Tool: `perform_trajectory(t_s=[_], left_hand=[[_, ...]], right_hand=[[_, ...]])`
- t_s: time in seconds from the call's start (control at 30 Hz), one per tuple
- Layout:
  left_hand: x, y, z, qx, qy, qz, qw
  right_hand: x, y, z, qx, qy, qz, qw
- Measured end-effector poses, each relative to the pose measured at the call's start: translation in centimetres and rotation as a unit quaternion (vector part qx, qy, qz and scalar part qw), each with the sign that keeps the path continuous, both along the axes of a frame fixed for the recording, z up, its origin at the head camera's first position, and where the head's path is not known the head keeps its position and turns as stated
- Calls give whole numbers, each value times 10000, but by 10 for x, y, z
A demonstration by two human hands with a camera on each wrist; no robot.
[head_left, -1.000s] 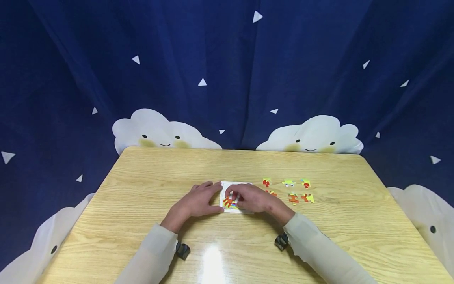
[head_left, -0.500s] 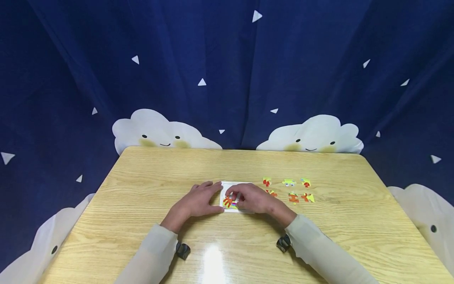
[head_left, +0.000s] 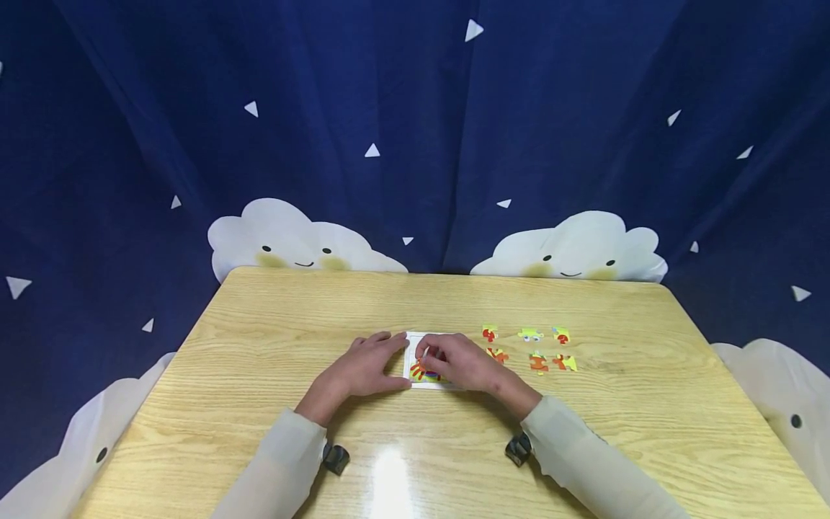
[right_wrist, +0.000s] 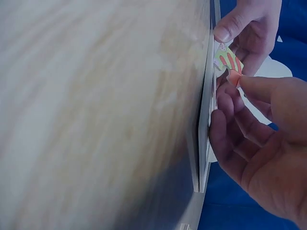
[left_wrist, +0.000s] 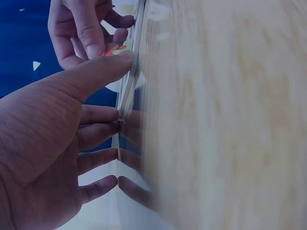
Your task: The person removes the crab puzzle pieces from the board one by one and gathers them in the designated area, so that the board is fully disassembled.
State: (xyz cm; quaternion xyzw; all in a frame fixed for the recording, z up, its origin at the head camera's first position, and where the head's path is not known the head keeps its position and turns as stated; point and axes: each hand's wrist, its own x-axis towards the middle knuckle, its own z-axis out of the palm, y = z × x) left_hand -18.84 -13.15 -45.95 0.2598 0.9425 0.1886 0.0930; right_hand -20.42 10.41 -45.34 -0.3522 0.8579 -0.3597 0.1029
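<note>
A white puzzle tray (head_left: 431,386) lies flat near the middle of the table. My left hand (head_left: 363,366) rests at its left side, fingers and thumb stretched out, with the thumb at the near left corner. Over the tray, my right hand (head_left: 463,362) pinches a puzzle piece (right_wrist: 229,58) between thumb and fingers. Yellow-green with red stripes, that piece stands tilted up from the tray in the right wrist view. The right hand covers the tray's right part, so what lies beneath cannot be seen.
Several loose puzzle pieces lie in two rows right of the tray, among them a piece with eyes (head_left: 530,335) and an orange piece (head_left: 538,362). Behind the wooden table (head_left: 311,303) hangs a dark blue curtain (head_left: 415,130) with white clouds.
The puzzle piece pinched by my right hand has tilted, and the right fingertips have shifted slightly over the tray. My left hand keeps its place at the tray's left side.
</note>
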Motion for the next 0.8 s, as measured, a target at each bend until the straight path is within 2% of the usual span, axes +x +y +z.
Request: perform_trajectory(t_s=[0.33, 0.8], left_hand=[[0, 0, -2, 9, -17, -45, 10000], [1, 0, 0, -5, -16, 31, 10000]], right_hand=[[-1, 7, 5, 4, 252, -146, 9996], [-5, 38, 23, 135, -37, -146, 9998]])
